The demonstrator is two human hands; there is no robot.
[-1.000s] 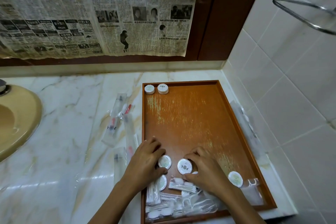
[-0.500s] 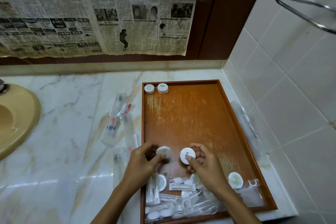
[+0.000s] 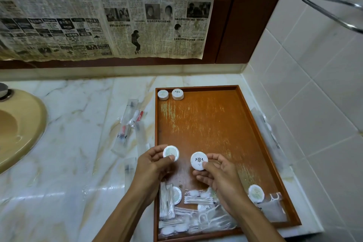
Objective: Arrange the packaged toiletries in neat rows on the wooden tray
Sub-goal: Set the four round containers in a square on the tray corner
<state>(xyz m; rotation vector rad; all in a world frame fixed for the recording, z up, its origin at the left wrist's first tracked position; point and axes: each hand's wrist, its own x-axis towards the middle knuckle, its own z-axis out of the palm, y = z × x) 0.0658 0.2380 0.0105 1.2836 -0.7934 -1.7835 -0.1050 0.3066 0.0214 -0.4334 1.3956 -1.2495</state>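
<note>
Over tray (image 3: pixel 257 124) near end | left hand (image 3: pixel 151 165) pinches pale disc (image 3: pixel 170 153) — right hand (image 3: pixel 218 175) pinches crested disc (image 3: pixel 198 160) | middle bare

Left hand (image 3: pixel 152 165) and right hand (image 3: pixel 220 178) both bare, forearms bare to frame edge. No sleeves, gloves, rings, watch or bands visible. Nails short.

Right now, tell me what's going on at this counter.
A person is sorting packaged toiletries on a wooden tray beside the sink. The left hand holds one round white soap, and the right hand holds another, logo side up, both above the tray. Two round soaps already sit side by side in the tray's far left corner. A jumble of cotton swabs and floss picks lies unsorted at the near end.
</note>
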